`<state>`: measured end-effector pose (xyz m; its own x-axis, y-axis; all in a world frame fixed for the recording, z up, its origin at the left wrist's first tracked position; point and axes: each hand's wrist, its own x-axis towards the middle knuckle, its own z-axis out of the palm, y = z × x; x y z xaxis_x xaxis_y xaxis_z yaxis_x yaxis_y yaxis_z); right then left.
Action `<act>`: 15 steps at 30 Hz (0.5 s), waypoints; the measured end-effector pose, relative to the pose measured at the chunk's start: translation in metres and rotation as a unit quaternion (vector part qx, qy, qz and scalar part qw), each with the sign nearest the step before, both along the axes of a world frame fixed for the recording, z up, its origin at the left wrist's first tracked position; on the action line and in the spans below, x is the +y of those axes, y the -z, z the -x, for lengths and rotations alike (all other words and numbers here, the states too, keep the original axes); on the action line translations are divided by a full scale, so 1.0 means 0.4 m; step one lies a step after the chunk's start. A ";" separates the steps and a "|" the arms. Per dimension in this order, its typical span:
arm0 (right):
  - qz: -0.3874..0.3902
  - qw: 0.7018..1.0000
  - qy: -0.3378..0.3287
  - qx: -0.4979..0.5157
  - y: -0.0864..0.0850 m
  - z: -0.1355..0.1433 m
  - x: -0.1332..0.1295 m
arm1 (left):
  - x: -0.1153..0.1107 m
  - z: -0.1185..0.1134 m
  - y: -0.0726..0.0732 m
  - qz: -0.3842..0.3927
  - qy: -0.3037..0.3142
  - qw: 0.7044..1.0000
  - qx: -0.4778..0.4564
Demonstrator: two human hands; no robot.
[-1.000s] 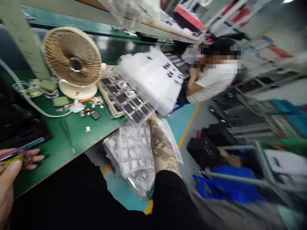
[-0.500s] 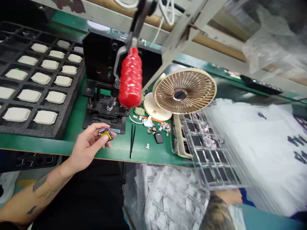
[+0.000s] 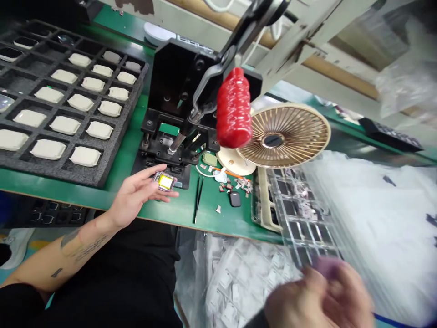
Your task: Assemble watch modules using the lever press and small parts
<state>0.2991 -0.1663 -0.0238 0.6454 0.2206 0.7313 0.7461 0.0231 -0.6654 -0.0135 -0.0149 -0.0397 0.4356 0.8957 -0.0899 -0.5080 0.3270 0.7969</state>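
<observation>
My left hand (image 3: 136, 193) holds a small rounded-square watch case (image 3: 165, 181) between thumb and fingers, in front of the press. A yellow-edged white patch shows on the case's face. My right hand (image 3: 317, 296) is at the lower right, heavily blurred, its fingers curled. A purple patch shows at its fingertips; whether that is a held thing or a finger cover I cannot tell. The lever press (image 3: 170, 150) has a red handle (image 3: 234, 109). Black tweezers (image 3: 198, 200) lie on the green bench beside a dark watch-shaped piece (image 3: 235, 199).
On the left is a black foam tray (image 3: 112, 159) with several pale cases. A gold-grilled fan (image 3: 283, 134) stands right of the press, near small loose connector pieces (image 3: 243, 184). Clear plastic trays (image 3: 307, 228) overhang the bench edge. Bagged parts (image 3: 246, 278) sit below.
The view has shifted, so bench things appear further right. My right hand has come up into view at the lower right. The case in my left hand has turned, showing a white patch.
</observation>
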 end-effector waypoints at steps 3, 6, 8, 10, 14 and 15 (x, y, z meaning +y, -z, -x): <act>0.044 0.985 -0.166 -0.030 0.006 0.129 0.081 | -0.008 0.002 0.007 -0.041 0.014 0.998 0.035; 0.129 0.923 -0.358 -0.061 -0.008 0.238 0.157 | -0.016 0.004 0.012 -0.071 0.026 0.996 0.045; 0.145 0.888 -0.431 -0.070 -0.014 0.285 0.200 | -0.018 0.007 0.014 -0.080 0.034 0.995 0.045; 0.152 0.867 -0.470 -0.070 -0.010 0.314 0.233 | -0.018 0.012 0.015 -0.088 0.039 0.995 0.041; 0.164 0.863 -0.470 -0.081 0.012 0.341 0.263 | -0.013 0.016 0.016 -0.088 0.031 0.995 0.037; 0.167 0.865 -0.465 -0.085 0.017 0.345 0.263 | -0.012 0.014 0.016 -0.084 0.022 0.995 0.044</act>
<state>0.1611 -0.0609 -0.0306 -0.0355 0.8044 0.5930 0.5955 0.4936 -0.6338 -0.0192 -0.0197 -0.0462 0.4723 0.8812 0.0208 -0.4222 0.2055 0.8829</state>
